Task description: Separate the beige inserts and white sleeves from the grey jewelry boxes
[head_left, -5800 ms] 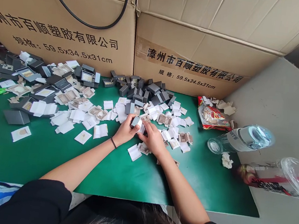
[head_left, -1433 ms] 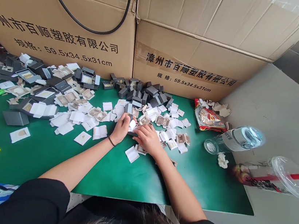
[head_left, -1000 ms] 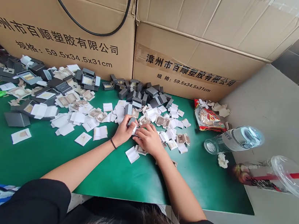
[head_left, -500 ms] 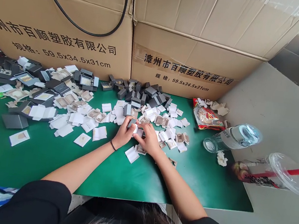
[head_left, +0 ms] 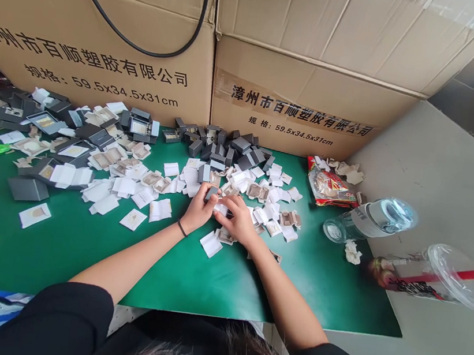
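Observation:
My left hand (head_left: 199, 210) is closed round a small dark grey box (head_left: 212, 193), which shows between thumb and fingers. Close beside it, my right hand (head_left: 235, 219) has its thumb and fingers bent round a white paper piece (head_left: 221, 209). The fingers hide part of that piece. Around both hands lie white folded papers (head_left: 211, 244) and beige moulded inserts (head_left: 258, 191). Beyond them is a pile of small dark grey boxes (head_left: 239, 144).
Larger grey boxes (head_left: 28, 189) and papers cover the left of the green table (head_left: 154, 277). To the right are a snack bag (head_left: 331, 185), a clear bottle (head_left: 360, 221), crumpled tissue (head_left: 352, 252) and a plastic cup (head_left: 416, 277). Cardboard cartons (head_left: 295, 69) stand behind.
My hands have drawn slightly apart, and the grey box in my left hand shows more plainly. The view has shifted a little.

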`<state>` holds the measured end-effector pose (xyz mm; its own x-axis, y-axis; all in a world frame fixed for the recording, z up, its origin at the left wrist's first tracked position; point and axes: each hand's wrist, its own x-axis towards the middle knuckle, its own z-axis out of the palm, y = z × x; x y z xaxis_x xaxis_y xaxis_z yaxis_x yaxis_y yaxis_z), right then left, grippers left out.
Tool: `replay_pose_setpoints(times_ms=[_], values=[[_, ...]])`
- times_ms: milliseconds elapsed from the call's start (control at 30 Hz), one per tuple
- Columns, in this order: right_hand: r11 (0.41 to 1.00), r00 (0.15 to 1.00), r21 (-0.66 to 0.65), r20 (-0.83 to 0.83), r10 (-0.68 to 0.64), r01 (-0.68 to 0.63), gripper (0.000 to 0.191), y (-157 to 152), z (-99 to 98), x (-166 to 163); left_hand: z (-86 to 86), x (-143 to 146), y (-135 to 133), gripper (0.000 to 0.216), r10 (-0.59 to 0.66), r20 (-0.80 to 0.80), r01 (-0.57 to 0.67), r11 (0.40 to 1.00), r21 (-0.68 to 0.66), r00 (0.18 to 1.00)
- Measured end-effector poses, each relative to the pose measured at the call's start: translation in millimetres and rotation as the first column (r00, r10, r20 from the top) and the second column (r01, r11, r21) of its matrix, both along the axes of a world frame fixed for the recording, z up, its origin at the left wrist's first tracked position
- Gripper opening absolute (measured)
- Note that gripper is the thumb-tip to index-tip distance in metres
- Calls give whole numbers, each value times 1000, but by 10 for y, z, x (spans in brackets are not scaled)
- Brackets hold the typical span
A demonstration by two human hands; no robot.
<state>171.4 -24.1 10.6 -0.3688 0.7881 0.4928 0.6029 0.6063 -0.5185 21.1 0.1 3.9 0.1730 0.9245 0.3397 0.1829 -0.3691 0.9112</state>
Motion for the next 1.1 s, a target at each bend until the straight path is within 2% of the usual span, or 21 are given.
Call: replay_pose_setpoints(times_ms=[200,300,367,467,533,633,867,1100], values=[[997,995,-40,75,64,-61,17,33,36,70,-30,-26,28,50,0,-49,-1,999,-33,999],[996,996,-58,51,78,-75,18,41,-6,75,-31,-32,41,50,-1,-49,-2,999,-54,999],[995,999,-87,-14,39,-40,27,38,-49,54,-27,-31,46,49,-7,-41,4,998,-65,999],[982,987,-173,-128,-94,71,41,22,-101,-1,-24,-27,46,49,-3,-27,0,995,-99,1000],[973,973,-193,-165,-159,126,38,6,-109,-40,-25,-25,42,47,21,-28,-24,994,-109,999],[971,968,-180,-170,-185,154,32,-25,-85,-86,-33,-20,33,45,52,-39,-55,994,-97,998],[976,975,-188,-171,-139,107,30,-38,-55,-98,-43,-4,15,46,42,-75,-50,993,-105,996],[994,989,-105,-140,-39,24,22,16,-38,-10,-13,-23,42,46,45,-122,-52,997,-62,992]])
